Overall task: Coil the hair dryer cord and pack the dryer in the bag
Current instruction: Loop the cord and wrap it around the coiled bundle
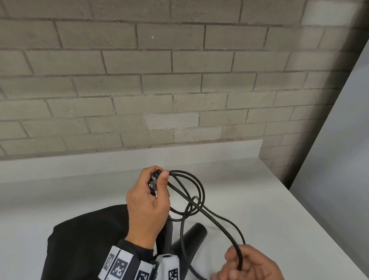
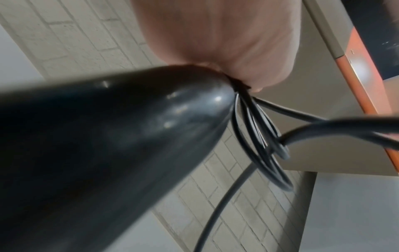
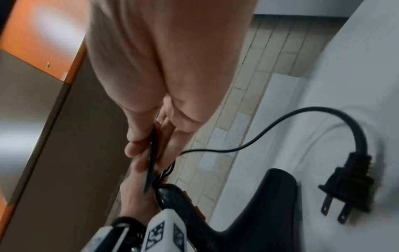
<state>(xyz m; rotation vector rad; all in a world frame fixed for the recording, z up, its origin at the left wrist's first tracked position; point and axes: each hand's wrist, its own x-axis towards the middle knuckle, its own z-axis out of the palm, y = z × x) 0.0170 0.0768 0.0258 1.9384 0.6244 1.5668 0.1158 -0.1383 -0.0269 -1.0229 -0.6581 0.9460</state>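
Observation:
My left hand grips the end of the black hair dryer's handle, and its thumb pins several loops of the black cord against it. The dryer's barrel points down toward the counter below that hand. My right hand, at the lower right, pinches a loose stretch of the cord between its fingers. The plug lies on the counter beside the dryer. The black bag lies under my left forearm.
A white counter runs along a grey brick wall, its right edge slanting toward the lower right. A white panel stands beyond that edge. An orange-edged cabinet shows in the right wrist view.

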